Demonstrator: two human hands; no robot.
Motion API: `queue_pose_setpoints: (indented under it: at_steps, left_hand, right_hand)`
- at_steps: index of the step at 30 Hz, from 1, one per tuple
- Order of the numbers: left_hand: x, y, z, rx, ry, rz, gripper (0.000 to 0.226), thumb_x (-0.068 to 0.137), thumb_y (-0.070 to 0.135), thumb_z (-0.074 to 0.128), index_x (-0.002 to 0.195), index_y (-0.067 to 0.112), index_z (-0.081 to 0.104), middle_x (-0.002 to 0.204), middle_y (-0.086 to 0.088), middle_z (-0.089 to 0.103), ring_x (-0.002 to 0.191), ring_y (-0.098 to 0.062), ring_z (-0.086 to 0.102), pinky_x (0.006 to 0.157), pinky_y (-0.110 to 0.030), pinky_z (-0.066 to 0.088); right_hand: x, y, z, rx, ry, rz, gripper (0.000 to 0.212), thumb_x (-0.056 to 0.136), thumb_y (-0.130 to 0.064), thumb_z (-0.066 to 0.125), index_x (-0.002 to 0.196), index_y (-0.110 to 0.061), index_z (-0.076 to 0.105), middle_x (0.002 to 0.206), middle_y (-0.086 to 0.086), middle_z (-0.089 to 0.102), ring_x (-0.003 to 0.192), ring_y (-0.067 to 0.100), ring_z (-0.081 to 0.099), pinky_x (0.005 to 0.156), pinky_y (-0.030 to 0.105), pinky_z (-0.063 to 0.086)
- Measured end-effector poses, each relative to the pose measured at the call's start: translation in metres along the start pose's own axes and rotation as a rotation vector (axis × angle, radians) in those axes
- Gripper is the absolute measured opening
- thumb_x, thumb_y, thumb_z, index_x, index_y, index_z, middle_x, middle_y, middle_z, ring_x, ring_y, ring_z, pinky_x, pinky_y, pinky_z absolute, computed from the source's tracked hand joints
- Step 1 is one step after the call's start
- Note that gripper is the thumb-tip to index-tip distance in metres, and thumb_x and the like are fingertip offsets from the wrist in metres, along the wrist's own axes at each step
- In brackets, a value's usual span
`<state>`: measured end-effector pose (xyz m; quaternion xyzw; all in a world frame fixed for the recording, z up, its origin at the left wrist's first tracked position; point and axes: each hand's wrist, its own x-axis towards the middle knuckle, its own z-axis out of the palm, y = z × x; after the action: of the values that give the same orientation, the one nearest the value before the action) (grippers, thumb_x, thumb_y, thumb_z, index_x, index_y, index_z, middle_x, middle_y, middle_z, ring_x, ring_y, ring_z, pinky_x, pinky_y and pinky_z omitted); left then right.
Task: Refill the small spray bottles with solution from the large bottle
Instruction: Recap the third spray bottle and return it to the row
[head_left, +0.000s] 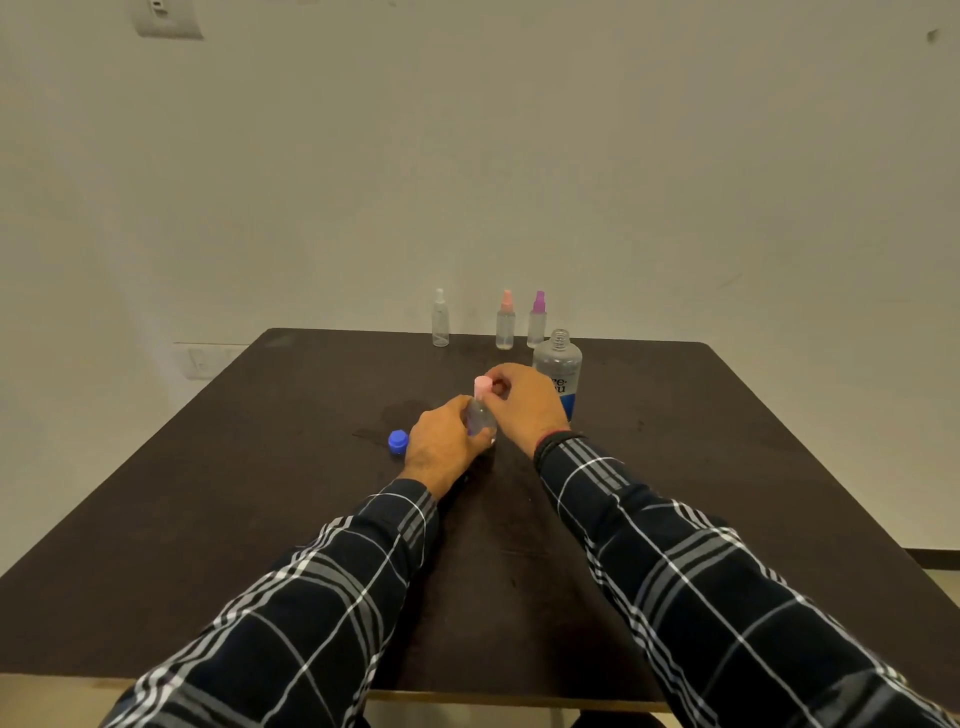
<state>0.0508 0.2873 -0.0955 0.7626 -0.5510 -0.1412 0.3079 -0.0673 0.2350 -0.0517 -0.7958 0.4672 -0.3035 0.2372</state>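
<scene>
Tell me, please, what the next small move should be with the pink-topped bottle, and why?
Probably twist the pink top with the right hand. That hand already pinches it, while the left hand grips the small bottle by its body. Whether that tightens or loosens it, I cannot tell.

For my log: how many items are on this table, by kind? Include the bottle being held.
Small spray bottles: 4 (white-topped bottle, orange-topped bottle, purple-topped bottle, pink-topped bottle held by left hand and right hand)
Large bottle: 1
Loose blue cap: 1
Total: 6
</scene>
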Motion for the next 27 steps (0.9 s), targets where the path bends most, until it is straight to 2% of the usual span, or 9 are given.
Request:
queue_pose_setpoints:
  at_steps: [3, 7, 9, 11, 14, 18, 21, 24, 27]
  left_hand:
    - [-0.001, 0.001, 0.0, -0.006, -0.012, -0.009, 0.044, 0.09, 0.039, 0.069, 0.129, 0.022, 0.055, 0.114, 0.0, 0.068, 0.097, -0.015, 0.063, 0.095, -0.037, 0.052]
    - [-0.002, 0.003, -0.001, -0.013, -0.019, -0.009, 0.043, 0.091, 0.039, 0.068, 0.127, 0.019, 0.055, 0.114, -0.003, 0.067, 0.101, -0.019, 0.064, 0.098, -0.039, 0.052]
    - [-0.002, 0.003, -0.001, -0.008, -0.028, -0.017, 0.045, 0.091, 0.039, 0.069, 0.128, 0.018, 0.055, 0.115, -0.003, 0.067, 0.105, -0.02, 0.064, 0.1, -0.04, 0.051]
    - [-0.001, 0.002, -0.002, -0.006, -0.026, -0.015, 0.045, 0.091, 0.04, 0.069, 0.128, 0.019, 0.056, 0.114, -0.002, 0.068, 0.104, -0.019, 0.065, 0.099, -0.042, 0.052]
    - [-0.002, 0.001, 0.0, -0.012, -0.004, 0.002, 0.044, 0.09, 0.04, 0.069, 0.129, 0.022, 0.057, 0.112, -0.001, 0.07, 0.102, -0.019, 0.067, 0.096, -0.041, 0.054]
    - [-0.002, 0.001, 0.0, 0.02, 0.014, 0.004, 0.048, 0.088, 0.042, 0.071, 0.131, 0.025, 0.056, 0.114, 0.0, 0.07, 0.102, -0.018, 0.066, 0.096, -0.041, 0.053]
    - [-0.001, 0.002, -0.001, 0.021, -0.012, -0.015, 0.048, 0.089, 0.041, 0.07, 0.131, 0.022, 0.055, 0.115, -0.001, 0.069, 0.104, -0.019, 0.065, 0.098, -0.04, 0.052]
    - [0.001, 0.001, 0.001, 0.031, -0.03, -0.064, 0.04, 0.09, 0.039, 0.07, 0.123, 0.019, 0.059, 0.113, -0.003, 0.069, 0.103, -0.019, 0.065, 0.098, -0.041, 0.052]
    - [0.001, 0.0, 0.001, 0.023, -0.025, -0.053, 0.036, 0.09, 0.037, 0.071, 0.119, 0.019, 0.059, 0.109, -0.003, 0.07, 0.101, -0.019, 0.066, 0.098, -0.041, 0.053]
  right_hand:
    - [0.001, 0.0, 0.001, -0.018, -0.008, 0.034, 0.015, 0.093, -0.035, 0.064, 0.1, -0.024, 0.057, 0.091, -0.005, 0.063, 0.088, 0.015, 0.061, 0.082, 0.035, 0.053]
    - [0.001, 0.0, 0.005, 0.001, -0.022, 0.055, 0.02, 0.092, -0.037, 0.064, 0.101, -0.024, 0.053, 0.097, -0.001, 0.064, 0.092, 0.019, 0.062, 0.085, 0.036, 0.053]
    - [0.0, 0.001, 0.004, -0.007, -0.02, 0.043, 0.03, 0.088, -0.044, 0.067, 0.107, -0.025, 0.052, 0.103, -0.001, 0.062, 0.095, 0.018, 0.06, 0.086, 0.037, 0.053]
    - [-0.003, 0.002, 0.003, 0.049, -0.002, 0.009, 0.047, 0.086, -0.05, 0.067, 0.124, -0.027, 0.051, 0.115, -0.002, 0.059, 0.104, 0.016, 0.057, 0.091, 0.036, 0.051]
    - [-0.005, 0.004, 0.002, 0.08, 0.0, -0.114, 0.043, 0.096, -0.035, 0.06, 0.137, -0.027, 0.055, 0.133, -0.002, 0.058, 0.12, 0.014, 0.055, 0.105, 0.035, 0.046]
    - [-0.001, 0.0, -0.002, 0.024, -0.017, -0.095, 0.028, 0.097, -0.025, 0.06, 0.124, -0.022, 0.068, 0.124, -0.001, 0.068, 0.117, 0.015, 0.06, 0.105, 0.032, 0.045]
    - [0.001, -0.006, -0.003, -0.073, 0.006, -0.013, 0.022, 0.089, -0.039, 0.07, 0.104, -0.024, 0.064, 0.1, -0.001, 0.069, 0.095, 0.017, 0.063, 0.087, 0.035, 0.053]
    - [-0.002, -0.007, 0.001, -0.141, -0.013, 0.06, 0.044, 0.081, -0.054, 0.072, 0.102, -0.021, 0.052, 0.097, 0.0, 0.062, 0.09, 0.019, 0.06, 0.081, 0.037, 0.054]
    - [-0.009, 0.002, 0.004, -0.015, -0.044, 0.033, 0.06, 0.083, -0.059, 0.067, 0.124, -0.02, 0.05, 0.115, 0.001, 0.06, 0.103, 0.018, 0.06, 0.091, 0.039, 0.054]
